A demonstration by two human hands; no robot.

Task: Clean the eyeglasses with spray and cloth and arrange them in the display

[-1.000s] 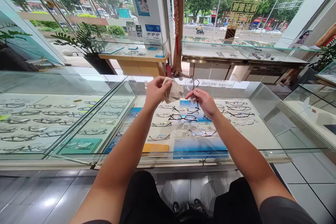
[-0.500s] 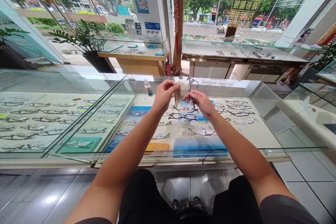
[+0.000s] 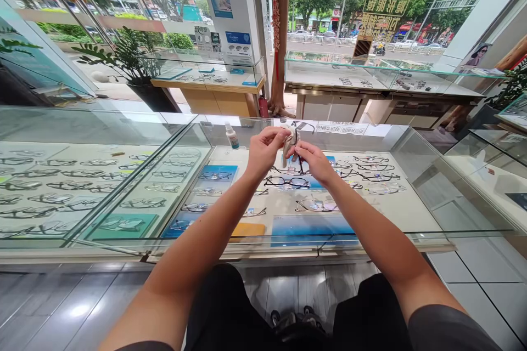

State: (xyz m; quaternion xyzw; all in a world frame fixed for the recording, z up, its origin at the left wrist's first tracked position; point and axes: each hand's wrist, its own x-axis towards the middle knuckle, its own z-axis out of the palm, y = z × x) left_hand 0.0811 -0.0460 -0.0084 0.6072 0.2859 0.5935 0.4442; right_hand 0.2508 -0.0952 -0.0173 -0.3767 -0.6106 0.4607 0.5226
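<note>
Above the glass display counter, my left hand [image 3: 265, 148] is closed on a pale cloth [image 3: 287, 153], which is pressed against a pair of glasses. The dark-framed glasses [image 3: 295, 134] are pinched in my right hand [image 3: 313, 159], with a temple sticking out toward the far side. The cloth and my fingers hide much of the lenses. To the left of my hands stands a small white spray bottle [image 3: 233, 136] on the counter's glass top. Under the glass below my hands lies a black pair of glasses [image 3: 287, 181] among several others.
The glass counter [image 3: 395, 230] runs across in front of me, with rows of glasses inside. A yellow-orange case [image 3: 247, 230] and a blue panel [image 3: 313, 231] lie near its front. Beyond are a potted plant [image 3: 150, 93], more display cases and a wooden trunk post [image 3: 281, 38].
My left hand has shifted slightly right, bringing the cloth around the glasses' lens area. The glasses have turned, so their lenses show less. The cloth now looks more bunched.
</note>
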